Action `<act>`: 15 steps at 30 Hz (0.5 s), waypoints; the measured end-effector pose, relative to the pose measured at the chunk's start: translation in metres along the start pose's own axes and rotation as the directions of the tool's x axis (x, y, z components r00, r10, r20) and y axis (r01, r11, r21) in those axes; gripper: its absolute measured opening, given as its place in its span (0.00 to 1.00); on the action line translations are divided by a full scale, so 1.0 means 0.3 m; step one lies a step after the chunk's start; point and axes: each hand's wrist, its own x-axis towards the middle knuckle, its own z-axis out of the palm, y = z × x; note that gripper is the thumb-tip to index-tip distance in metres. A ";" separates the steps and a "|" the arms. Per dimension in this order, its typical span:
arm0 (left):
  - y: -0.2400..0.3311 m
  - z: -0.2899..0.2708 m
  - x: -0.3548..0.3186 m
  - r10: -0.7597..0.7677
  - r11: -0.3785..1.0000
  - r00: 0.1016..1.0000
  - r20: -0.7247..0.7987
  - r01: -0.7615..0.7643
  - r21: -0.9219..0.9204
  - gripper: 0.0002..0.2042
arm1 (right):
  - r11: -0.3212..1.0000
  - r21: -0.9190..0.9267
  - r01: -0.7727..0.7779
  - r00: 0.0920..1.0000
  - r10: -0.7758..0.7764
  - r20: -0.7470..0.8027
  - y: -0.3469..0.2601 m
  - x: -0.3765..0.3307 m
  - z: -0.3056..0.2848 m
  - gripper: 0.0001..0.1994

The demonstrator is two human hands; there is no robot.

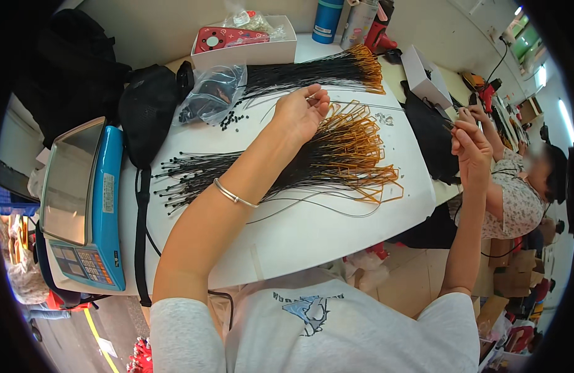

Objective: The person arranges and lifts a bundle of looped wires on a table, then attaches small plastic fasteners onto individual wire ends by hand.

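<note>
My left hand [304, 113] hovers above the table between two bundles, its fingers curled and fingertips together; whatever they hold is too small to make out. Off the table's right edge, my right hand [472, 148] is raised, thumb and fingers pinched near a small dark thing I cannot identify. Beneath my left forearm lies a bundle of black cords [206, 166], with amber loops [361, 140] at the right and small black tips at the left. Behind it is a second bundle of black cords [293, 74] with similar amber ends. Small black beads [232, 119] lie scattered near a clear plastic bag [217, 90].
A blue weighing scale [113, 205] stands at the left beside a black bag [149, 112] with a hanging strap. Along the back are a white box [245, 56], a blue tumbler [327, 22] and a red tool [380, 31]. At right, another person [517, 186] works nearby.
</note>
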 end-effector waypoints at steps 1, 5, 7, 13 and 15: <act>-0.005 -0.018 0.007 -0.001 1.000 1.000 -0.023 0.001 0.012 0.12 | 1.000 -0.009 0.004 1.000 -0.004 0.003 -0.001 0.014 -0.005 0.11; -0.023 0.039 -0.066 0.028 0.977 1.000 0.004 -0.029 0.213 0.12 | 0.872 -0.475 0.120 0.991 -0.133 0.007 0.045 0.040 0.038 0.14; -0.039 0.086 -0.137 0.045 0.916 0.997 0.060 -0.065 0.397 0.13 | 0.540 -0.821 0.184 0.970 -0.235 0.063 0.073 0.040 0.095 0.16; -0.078 0.061 -0.190 0.081 0.862 0.986 0.144 -0.142 0.486 0.14 | 0.918 -0.359 0.171 0.952 -0.059 0.301 0.062 0.117 0.501 0.16; -0.086 0.050 -0.201 0.062 0.836 0.990 0.126 -0.120 0.535 0.15 | 0.962 -0.244 0.120 0.939 -0.031 0.342 0.073 0.121 0.605 0.16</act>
